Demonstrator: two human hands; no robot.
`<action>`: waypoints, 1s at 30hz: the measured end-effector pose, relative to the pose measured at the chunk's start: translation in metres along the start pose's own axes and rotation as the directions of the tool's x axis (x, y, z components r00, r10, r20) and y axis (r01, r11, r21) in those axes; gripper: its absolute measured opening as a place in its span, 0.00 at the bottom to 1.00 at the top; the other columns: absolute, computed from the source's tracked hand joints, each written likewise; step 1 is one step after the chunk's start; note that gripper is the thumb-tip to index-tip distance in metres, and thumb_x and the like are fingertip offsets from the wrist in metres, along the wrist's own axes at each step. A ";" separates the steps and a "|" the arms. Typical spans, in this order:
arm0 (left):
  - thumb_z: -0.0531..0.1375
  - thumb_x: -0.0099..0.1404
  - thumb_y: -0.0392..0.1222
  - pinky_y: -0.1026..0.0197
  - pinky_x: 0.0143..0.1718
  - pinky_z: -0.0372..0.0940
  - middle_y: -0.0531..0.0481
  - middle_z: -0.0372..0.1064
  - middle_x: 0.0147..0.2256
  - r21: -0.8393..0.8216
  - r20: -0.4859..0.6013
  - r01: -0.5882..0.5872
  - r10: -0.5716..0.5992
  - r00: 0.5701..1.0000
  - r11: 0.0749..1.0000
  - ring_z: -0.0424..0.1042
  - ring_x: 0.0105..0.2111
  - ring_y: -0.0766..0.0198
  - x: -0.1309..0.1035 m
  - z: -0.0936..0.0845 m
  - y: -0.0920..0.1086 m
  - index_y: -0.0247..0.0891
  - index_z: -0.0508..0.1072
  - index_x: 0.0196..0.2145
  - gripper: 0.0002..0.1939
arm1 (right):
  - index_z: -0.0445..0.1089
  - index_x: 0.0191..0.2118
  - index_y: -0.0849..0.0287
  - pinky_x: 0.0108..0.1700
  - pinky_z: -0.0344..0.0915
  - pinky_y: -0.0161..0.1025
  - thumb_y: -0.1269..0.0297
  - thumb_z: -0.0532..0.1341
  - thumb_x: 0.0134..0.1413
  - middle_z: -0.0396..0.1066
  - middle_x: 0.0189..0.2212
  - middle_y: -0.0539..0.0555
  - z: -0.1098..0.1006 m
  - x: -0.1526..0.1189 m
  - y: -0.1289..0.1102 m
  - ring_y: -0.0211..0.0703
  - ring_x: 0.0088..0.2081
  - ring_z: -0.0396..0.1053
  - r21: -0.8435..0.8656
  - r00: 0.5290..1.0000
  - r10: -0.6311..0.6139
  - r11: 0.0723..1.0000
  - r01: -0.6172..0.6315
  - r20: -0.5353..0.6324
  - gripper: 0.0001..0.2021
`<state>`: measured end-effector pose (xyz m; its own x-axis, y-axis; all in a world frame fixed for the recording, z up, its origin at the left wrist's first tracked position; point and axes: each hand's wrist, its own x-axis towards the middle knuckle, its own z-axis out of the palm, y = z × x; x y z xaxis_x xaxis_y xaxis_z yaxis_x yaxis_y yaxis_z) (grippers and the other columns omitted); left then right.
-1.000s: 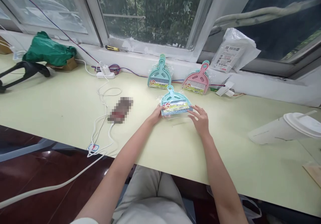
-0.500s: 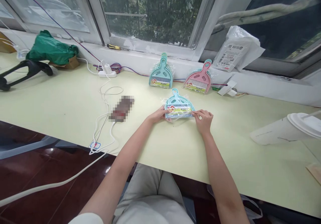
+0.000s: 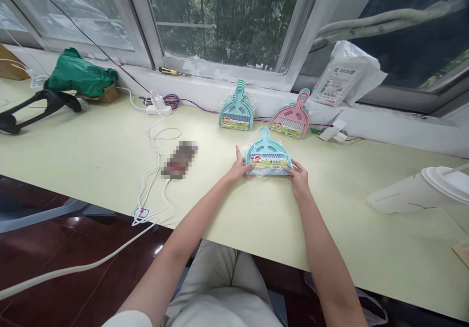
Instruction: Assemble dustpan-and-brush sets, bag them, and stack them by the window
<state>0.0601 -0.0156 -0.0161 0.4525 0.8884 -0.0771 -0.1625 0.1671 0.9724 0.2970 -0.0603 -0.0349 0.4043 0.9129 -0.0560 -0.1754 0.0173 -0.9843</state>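
A blue dustpan-and-brush set [image 3: 268,160] in clear plastic wrap is held between my two hands above the pale table [image 3: 205,195], its handle pointing away from me. My left hand [image 3: 240,166] grips its lower left corner, with one finger raised. At the lower right corner, my right hand [image 3: 299,174] holds the set with its fingers mostly behind it. A printed label runs across the bristles. Behind it, a stack of teal sets [image 3: 236,109] and a stack of pink sets [image 3: 292,117] lean near the window wall.
A white cup [image 3: 410,191] lies at the right. To the left are a blurred phone-like object [image 3: 179,160], white cables [image 3: 156,146] and a power strip [image 3: 159,109]. Farther left are a black frame [image 3: 54,102] and a green bag [image 3: 78,75]. A white package [image 3: 339,77] rests on the sill.
The blue set has shifted slightly right and sits more squarely. My right hand has gone from pinching the wrap to holding the corner; a finger of my left hand is now raised.
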 end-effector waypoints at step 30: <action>0.59 0.62 0.35 0.58 0.45 0.63 0.46 0.72 0.44 0.716 -0.195 -0.252 0.534 0.823 0.651 0.72 0.42 0.58 0.171 0.042 -0.001 0.43 0.64 0.55 0.23 | 0.64 0.41 0.62 0.45 0.65 0.46 0.59 0.60 0.49 0.70 0.38 0.59 -0.011 0.141 -0.009 0.44 0.36 0.68 -0.533 0.830 -0.505 0.782 0.324 -0.236 0.15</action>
<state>0.1747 0.1185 -0.0212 0.1142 0.9036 0.4128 0.4076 -0.4215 0.8100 0.3660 0.0639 -0.0355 0.6359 0.6531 0.4111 0.4723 0.0919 -0.8766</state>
